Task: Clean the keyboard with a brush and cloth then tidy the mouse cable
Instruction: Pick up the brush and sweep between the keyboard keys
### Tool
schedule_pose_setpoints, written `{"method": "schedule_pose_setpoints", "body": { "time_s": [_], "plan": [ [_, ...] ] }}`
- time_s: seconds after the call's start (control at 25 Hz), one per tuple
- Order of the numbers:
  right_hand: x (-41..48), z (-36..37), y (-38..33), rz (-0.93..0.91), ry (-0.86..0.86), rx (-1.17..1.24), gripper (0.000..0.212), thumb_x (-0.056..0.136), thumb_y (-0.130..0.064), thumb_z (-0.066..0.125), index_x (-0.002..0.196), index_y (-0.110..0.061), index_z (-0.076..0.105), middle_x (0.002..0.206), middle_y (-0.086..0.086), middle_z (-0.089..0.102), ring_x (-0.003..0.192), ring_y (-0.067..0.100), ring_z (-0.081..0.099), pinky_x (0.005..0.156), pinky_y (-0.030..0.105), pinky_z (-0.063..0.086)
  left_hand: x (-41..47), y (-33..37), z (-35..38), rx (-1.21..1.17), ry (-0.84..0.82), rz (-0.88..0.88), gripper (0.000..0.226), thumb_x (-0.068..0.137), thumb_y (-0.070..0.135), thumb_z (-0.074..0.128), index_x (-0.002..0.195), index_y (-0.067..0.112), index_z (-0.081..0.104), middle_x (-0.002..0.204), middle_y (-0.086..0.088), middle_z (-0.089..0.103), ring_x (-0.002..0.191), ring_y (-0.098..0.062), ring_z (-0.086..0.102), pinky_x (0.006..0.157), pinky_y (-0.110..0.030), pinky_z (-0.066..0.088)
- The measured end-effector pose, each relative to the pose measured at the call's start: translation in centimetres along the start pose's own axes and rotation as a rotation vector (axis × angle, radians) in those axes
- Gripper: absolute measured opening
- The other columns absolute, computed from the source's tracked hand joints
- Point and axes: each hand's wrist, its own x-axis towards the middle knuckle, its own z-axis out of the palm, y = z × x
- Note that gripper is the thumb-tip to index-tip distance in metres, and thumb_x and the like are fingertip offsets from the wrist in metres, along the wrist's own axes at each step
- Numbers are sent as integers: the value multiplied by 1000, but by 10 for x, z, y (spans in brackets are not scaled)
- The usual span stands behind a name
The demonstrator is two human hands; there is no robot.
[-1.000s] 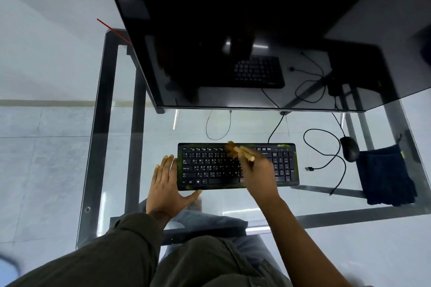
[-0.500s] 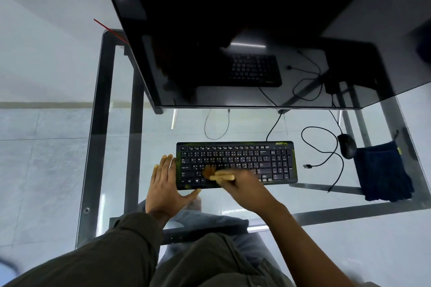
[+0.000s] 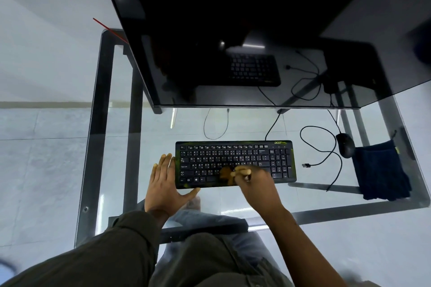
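The right hand [image 3: 255,180] grips a brush [image 3: 229,175] on the keyboard [image 3: 235,163]. The left hand [image 3: 166,184] lies open and flat, holding the keyboard's left end.

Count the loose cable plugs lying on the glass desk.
2: a USB plug right of the keyboard, and a small plug behind it by the monitor's lower edge. Others may hide behind the monitor.

Glossy glass table [image 3: 303,196], matt plastic keyboard [image 3: 233,154], soft cloth [image 3: 380,170].
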Motion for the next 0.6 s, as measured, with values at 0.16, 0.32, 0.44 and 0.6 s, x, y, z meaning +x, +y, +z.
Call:
{"method": "schedule_pose_setpoints", "body": {
  "time_s": [0.16, 0.32, 0.44, 0.6],
  "plan": [
    [-2, 2, -16, -173, -209, 95, 19, 95, -24, 63, 109, -23, 75, 101, -12, 75, 76, -7, 65, 71, 12, 52, -4, -8, -1, -5, 5, -11, 112, 71, 84, 57, 154, 12, 29, 162, -9, 29, 154, -23, 16, 125, -45, 15],
    [-1, 16, -16, -130, -174, 77, 18, 96, -29, 63, 108, -23, 74, 96, -15, 74, 66, -14, 59, 64, 6, 43, -7, -8, 0, -2, 6, -14, 112, 71, 83, 57, 153, 12, 30, 161, -10, 31, 153, -24, 17, 125, -44, 15],
    [5, 8, -5, -85, -8, 74, 18, 96, -26, 62, 110, -22, 73, 96, -12, 75, 65, -10, 59, 62, 3, 42, 0, 2, 0, 8, 10, 5, 113, 71, 84, 56, 153, 11, 29, 161, -10, 30, 154, -24, 16, 125, -43, 13],
    [4, 9, -3, -141, -226, 81, 23, 96, -35, 61, 110, -23, 74, 96, -8, 77, 71, -5, 65, 69, 16, 52, 1, 2, -1, 8, -2, 2, 113, 71, 85, 54, 154, 12, 27, 162, -10, 29, 154, -24, 16, 125, -44, 14]
  ]
}}
